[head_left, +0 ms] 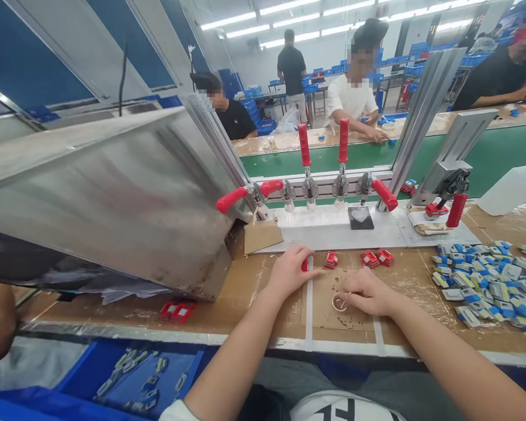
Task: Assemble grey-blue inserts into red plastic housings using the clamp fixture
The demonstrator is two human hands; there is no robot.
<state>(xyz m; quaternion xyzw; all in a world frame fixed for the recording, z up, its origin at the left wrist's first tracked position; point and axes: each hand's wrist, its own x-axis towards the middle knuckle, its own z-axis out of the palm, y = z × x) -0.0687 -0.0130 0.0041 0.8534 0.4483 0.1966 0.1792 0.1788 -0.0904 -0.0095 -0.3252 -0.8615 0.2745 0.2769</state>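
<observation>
The left hand [294, 270] has fingers and thumb around a small red plastic part [305, 264] on the brown-covered bench [245, 295]; I cannot tell how firm that grip is. The right hand [366, 292] has its fingers drawn close at a small, round, whitish dish [334, 302] (whether they pinch anything is hidden) on a flat brown cardboard sheet [322, 310]. Three red plastic blocks [331, 259] lie just beyond.

Big sheet-metal housing [114, 193] at left, white jug [511, 192] far right. Aluminium uprights [422, 117], green surface [504, 143] running behind them. Across it I see a co-worker in white [353, 96]; another in black [291, 67] farther back, facing away. Strip lights [289, 7] overhead.
</observation>
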